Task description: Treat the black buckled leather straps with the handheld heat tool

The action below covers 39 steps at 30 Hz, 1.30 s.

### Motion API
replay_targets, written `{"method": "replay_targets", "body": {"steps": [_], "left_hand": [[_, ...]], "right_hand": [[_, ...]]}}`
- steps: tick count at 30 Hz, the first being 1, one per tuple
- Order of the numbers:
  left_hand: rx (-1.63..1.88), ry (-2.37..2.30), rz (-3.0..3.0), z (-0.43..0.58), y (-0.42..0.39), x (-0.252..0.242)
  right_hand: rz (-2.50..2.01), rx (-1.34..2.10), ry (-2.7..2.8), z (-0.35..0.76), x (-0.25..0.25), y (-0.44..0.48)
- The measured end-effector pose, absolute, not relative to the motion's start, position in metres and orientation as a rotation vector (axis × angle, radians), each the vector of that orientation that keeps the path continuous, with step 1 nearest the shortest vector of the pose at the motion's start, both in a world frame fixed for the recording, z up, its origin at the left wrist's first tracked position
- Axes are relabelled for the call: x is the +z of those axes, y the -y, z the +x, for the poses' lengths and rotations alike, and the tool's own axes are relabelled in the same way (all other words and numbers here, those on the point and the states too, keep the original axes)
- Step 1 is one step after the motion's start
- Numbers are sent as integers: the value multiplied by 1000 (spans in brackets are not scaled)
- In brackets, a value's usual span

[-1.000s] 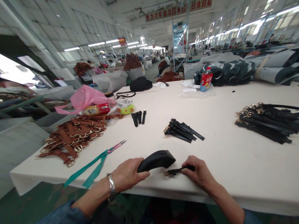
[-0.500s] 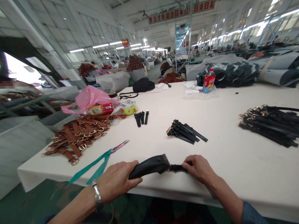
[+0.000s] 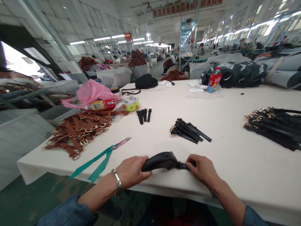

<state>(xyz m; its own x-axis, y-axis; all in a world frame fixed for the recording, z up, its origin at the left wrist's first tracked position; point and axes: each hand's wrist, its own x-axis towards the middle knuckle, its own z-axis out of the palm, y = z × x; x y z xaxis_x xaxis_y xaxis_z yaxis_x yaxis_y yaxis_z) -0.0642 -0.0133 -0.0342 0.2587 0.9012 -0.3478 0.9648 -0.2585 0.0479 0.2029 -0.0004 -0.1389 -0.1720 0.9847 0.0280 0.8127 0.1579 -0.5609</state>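
Observation:
My left hand (image 3: 134, 171), a silver bangle at its wrist, is closed round the rear of a black electric hair clipper (image 3: 160, 160). The clipper's head points right and meets the left end of a short black strap (image 3: 182, 165). The fingers of my right hand (image 3: 201, 168) pinch that strap near its other end and hide part of it. Beyond my hands lies a small pile of black straps (image 3: 189, 131) with gold-coloured buckles. A few shorter black straps (image 3: 144, 116) lie farther left.
Brown buckled straps (image 3: 78, 130) are heaped at the left. Pink-handled thread snips (image 3: 121, 143) tied with green ribbon lie near my left hand. A larger black strap pile (image 3: 274, 128) lies right. Farther back are a pink bag (image 3: 90, 93), a black cap (image 3: 146, 81) and a bottle (image 3: 214, 80).
My left hand and the clipper have shifted right and slightly up. The clipper's head is now closer to my right hand, with less strap showing between them.

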Motion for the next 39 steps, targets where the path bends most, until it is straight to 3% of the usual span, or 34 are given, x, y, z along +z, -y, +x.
{"method": "replay_targets", "body": {"steps": [7, 26, 39], "left_hand": [[-448, -1718, 2301, -75, 23, -28], [-259, -1708, 2142, -79, 10, -40], [-207, -1722, 2125, -80, 15, -48]], "right_hand": [[-1599, 689, 2036, 209, -143, 6], [-1473, 709, 2142, 199, -137, 11], [-1675, 687, 2030, 184, -145, 13]]}}
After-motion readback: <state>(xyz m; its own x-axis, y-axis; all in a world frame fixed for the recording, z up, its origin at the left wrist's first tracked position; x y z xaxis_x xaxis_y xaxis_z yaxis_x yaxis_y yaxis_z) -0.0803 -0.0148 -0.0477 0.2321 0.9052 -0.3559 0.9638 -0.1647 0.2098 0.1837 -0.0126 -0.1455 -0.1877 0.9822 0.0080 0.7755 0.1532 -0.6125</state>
